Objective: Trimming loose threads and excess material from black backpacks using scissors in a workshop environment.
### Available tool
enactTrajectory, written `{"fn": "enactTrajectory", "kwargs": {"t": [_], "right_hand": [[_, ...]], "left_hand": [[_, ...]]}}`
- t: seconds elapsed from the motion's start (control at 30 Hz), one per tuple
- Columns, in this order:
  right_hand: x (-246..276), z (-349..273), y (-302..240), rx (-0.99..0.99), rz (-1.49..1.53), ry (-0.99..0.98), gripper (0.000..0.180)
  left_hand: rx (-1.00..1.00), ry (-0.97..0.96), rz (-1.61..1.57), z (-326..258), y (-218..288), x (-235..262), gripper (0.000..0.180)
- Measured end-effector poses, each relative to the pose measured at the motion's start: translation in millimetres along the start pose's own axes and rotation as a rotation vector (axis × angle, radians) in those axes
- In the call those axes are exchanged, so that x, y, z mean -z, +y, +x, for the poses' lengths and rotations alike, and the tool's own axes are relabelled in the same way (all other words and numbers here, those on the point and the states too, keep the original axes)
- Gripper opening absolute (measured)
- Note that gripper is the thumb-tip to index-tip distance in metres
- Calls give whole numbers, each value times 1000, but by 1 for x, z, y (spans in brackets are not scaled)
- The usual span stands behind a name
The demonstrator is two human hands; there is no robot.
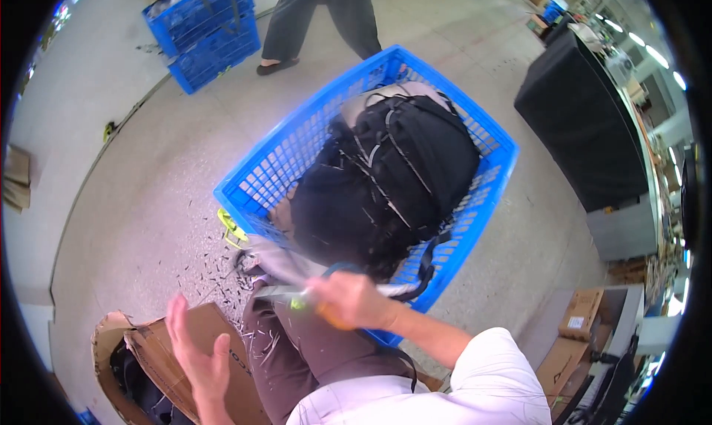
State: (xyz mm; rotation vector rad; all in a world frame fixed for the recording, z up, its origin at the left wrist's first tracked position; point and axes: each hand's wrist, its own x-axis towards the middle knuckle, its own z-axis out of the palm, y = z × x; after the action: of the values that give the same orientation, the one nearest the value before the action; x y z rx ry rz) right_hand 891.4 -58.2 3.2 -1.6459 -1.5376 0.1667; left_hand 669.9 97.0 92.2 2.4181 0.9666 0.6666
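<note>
My right hand [352, 299] is closed over my lap, beside the near edge of a blue plastic basket [256, 162]. It grips a blurred tool with an orange part [335, 318]; motion hides its exact kind. My left hand [199, 354] is raised at the lower left with its fingers apart and holds nothing. Below and behind it stands an open cardboard box [215, 328] with dark fabric inside. Black backpacks [393, 173] with pale trim fill the basket. A greyish, blurred strip of fabric [282, 260] hangs over the basket's near left corner.
Small black scraps [215, 277] litter the floor left of the basket. Blue crates [204, 35] are stacked at the far left, near a standing person's legs [319, 17]. A black-draped table [586, 121] runs along the right, with cartons [578, 317] on a shelf nearer me.
</note>
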Motion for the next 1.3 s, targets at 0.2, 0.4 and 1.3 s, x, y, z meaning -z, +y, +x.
{"fn": "enactTrajectory", "kwargs": {"t": [0.2,0.4,1.3], "right_hand": [[46,59,-132,299,469,148,54],[65,78,-192,324,872,-117,45],[106,-73,-123,-434,111,-627,82]], "left_hand": [[-298,-271,-21,47,76,81,100],[-506,-94,-146,34,99,146,71],[407,110,-675,-65,-126,105,3]]}}
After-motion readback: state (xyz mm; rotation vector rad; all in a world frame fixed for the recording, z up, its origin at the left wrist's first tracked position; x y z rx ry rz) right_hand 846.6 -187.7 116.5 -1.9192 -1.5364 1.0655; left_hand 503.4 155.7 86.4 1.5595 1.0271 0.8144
